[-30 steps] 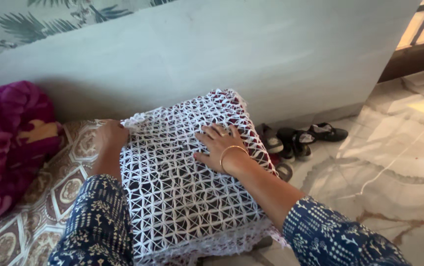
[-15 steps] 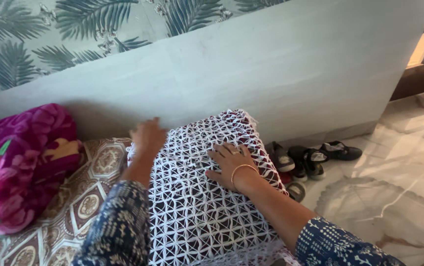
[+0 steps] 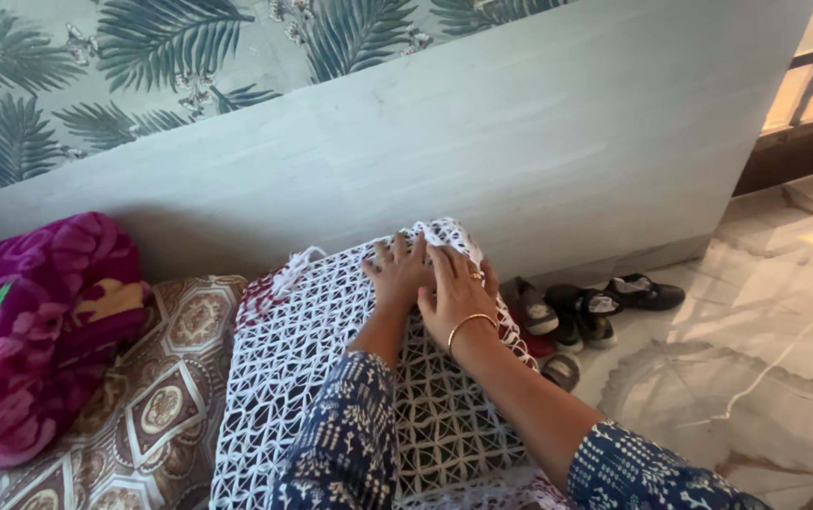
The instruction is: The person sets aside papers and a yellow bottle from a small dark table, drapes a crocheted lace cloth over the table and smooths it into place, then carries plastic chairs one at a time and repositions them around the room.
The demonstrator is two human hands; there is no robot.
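Lying flat across the bed (image 3: 156,416), a white crocheted net cover (image 3: 302,349) is seen spread over a dark cushion-like thing, its long axis running from the near edge by the person's body away toward the grey headboard (image 3: 539,161). Both hands are placed at its far end, close to the headboard, so the greater part of the cover lies behind the hands, toward the person. The left hand (image 3: 399,272) is laid palm down with the fingers spread loosely, resting on the far top corner of the cover. The right hand (image 3: 458,293) is laid just beside it, touching it, also palm down and flat, with a thin bangle (image 3: 470,324) at the wrist and a ring on one finger. Nothing is pinched by either hand as far as can be told; the mesh is only pressed down. The far right corner of the cover (image 3: 453,231) is nearer to the right hand, while the far left corner with its loose fringe (image 3: 295,264) lies well apart from both hands, to the left. A magenta flowered blanket (image 3: 33,331) is bundled at the left on the patterned bedsheet. Several shoes (image 3: 595,307) are set on the marble floor (image 3: 756,378) at the right, just beside the bed.
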